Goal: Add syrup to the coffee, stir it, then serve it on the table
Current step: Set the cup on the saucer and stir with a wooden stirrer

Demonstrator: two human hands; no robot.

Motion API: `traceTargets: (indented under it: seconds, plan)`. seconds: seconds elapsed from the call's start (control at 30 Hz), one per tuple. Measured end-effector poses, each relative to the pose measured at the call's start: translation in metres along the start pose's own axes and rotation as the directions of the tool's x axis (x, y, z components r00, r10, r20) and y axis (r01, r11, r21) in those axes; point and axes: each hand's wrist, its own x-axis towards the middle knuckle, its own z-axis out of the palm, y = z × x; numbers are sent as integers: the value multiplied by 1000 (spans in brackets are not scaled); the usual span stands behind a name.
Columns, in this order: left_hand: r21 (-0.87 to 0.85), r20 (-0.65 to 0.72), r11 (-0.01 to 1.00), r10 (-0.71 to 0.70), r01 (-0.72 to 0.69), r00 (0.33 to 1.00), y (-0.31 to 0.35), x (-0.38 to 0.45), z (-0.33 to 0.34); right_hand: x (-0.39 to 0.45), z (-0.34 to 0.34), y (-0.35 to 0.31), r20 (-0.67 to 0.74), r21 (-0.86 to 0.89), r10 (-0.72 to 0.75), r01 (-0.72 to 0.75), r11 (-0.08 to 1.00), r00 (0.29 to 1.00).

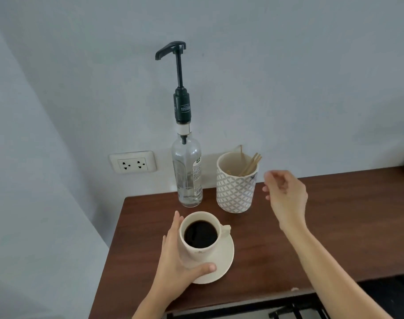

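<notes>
A cream cup (pixel 202 248) full of black coffee stands on a cream saucer (pixel 224 261) near the table's left front. My left hand (pixel 178 256) wraps around the cup's left side, thumb across its front. Behind the cup stands a clear glass syrup bottle (pixel 188 178) with a tall black pump, its spout pointing left and the plunger raised. To the bottle's right a patterned holder (pixel 235 187) contains several wooden stir sticks (pixel 250 165). My right hand (pixel 286 192) hovers just right of the holder, fingers loosely curled and holding nothing.
The dark brown wooden table (pixel 334 226) stands against a pale wall. A white double power socket (pixel 132 162) is on the wall left of the bottle. A black metal frame (pixel 288 311) shows below the table's front edge.
</notes>
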Motion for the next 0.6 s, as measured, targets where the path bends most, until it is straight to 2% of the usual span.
traceTargets:
  seconds: [0.13,0.23,0.33,0.6]
  plan:
    - [28,-18,1000,-9,9,1000,2,0,0,55,9,-8,32,-176,17,-11,984,999]
    - [48,-11,999,-24,24,1000,3,-2,-1,72,19,-10,80,-243,18,2,970,997]
    - [53,3,998,-36,36,999,2,-2,-2,75,24,-9,108,-256,-8,36,966,994]
    - [59,10,996,-73,72,997,3,-2,-3,64,10,-30,64,-214,-162,172,962,985]
